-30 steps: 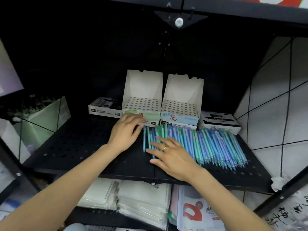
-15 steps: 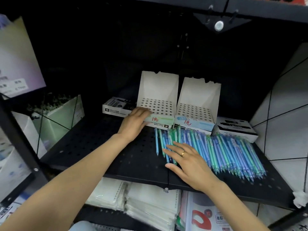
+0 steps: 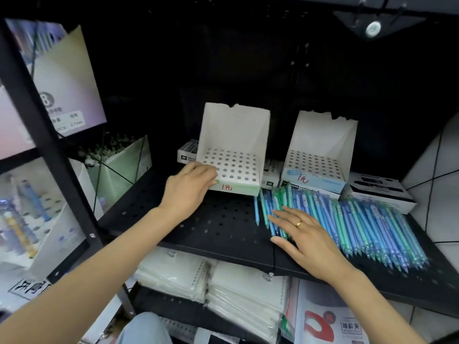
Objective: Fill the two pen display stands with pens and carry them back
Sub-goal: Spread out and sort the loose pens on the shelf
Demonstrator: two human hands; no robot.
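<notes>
Black perforated shelf (image 3: 211, 227) holds two white cardboard pen display stands. Left stand (image 3: 233, 150): tall back wall, hole grid on top, every hole empty, green front band with red "1元". It sits tilted, its front left corner in the left hand (image 3: 188, 192), whose fingers (image 3: 208, 178) curl over the grid edge and grip the stand. Right stand (image 3: 320, 155): at 3 o'clock of the left one, well apart from it, same hole grid, all holes empty, blue front band with red "1元". It rests on a black-and-white box (image 3: 313, 188).

Loose pens (image 3: 360, 224), blue and teal-green, lie flat in a wide row on the shelf at 6 o'clock of the right stand, running toward 4 o'clock, tips toward the shelf's front edge. None in either stand. Right hand (image 3: 305, 234), ring on one finger, lies flat with straight spread fingers (image 3: 280, 214) on the left end of the pen row, gripping nothing.

Other boxes: one black-and-white box (image 3: 187, 153) behind the left stand at 9 o'clock, one (image 3: 380, 192) at 3 o'clock of the right stand, another (image 3: 272, 175) between the stands.

Lower shelf: stacks of white plastic-wrapped notebooks (image 3: 213, 281). Far left racks hold other pen displays (image 3: 27, 214), blurred. White tiled wall (image 3: 439, 175) at right.
</notes>
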